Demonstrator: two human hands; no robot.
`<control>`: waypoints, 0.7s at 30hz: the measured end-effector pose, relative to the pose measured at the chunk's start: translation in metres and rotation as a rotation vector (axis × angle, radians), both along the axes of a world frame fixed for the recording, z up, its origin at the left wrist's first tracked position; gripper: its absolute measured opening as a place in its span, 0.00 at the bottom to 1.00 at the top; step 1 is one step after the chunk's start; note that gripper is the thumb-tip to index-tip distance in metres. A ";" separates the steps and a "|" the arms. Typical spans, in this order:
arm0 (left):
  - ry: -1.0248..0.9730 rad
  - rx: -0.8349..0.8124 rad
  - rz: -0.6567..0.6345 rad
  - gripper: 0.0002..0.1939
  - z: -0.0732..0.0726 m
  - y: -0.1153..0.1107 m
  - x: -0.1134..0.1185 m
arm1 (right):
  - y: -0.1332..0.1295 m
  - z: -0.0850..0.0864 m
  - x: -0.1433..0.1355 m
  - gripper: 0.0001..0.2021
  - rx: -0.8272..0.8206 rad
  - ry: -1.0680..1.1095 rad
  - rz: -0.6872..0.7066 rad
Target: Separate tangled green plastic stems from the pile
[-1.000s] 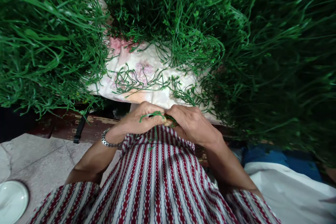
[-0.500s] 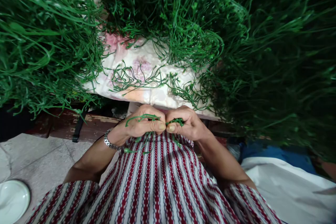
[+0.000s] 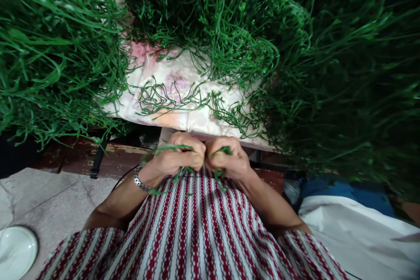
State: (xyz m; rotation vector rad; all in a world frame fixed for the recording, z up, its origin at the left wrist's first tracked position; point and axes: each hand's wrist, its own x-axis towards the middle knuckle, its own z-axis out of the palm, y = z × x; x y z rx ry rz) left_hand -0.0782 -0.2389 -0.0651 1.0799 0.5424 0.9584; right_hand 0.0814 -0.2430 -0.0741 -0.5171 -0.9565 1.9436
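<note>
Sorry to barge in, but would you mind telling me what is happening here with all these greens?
A person in a red-and-white striped garment holds thin green stems between both hands, close to the body. The left hand, with a metal bracelet on its wrist, and the right hand are each closed on the stems, knuckles nearly meeting. In front, a floral cloth carries a few loose strands, with big heaps of the same greens piled around it. A white dish sits on the floor at the left.
</note>
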 end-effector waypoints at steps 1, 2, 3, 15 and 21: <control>-0.066 -0.025 -0.012 0.17 0.002 0.001 0.000 | -0.001 0.001 -0.001 0.12 -0.015 0.058 0.006; -0.113 -0.045 -0.013 0.18 0.003 0.002 0.001 | -0.002 0.002 -0.001 0.12 -0.010 0.094 0.018; -0.129 -0.061 0.001 0.18 0.005 0.004 0.000 | -0.002 0.004 -0.001 0.12 0.017 0.096 0.035; 0.306 0.111 0.342 0.09 0.006 0.017 -0.007 | 0.015 0.009 0.010 0.06 0.152 -0.383 -0.051; 0.449 0.240 0.409 0.09 0.004 0.014 -0.002 | 0.016 0.004 0.005 0.13 0.088 -0.518 -0.042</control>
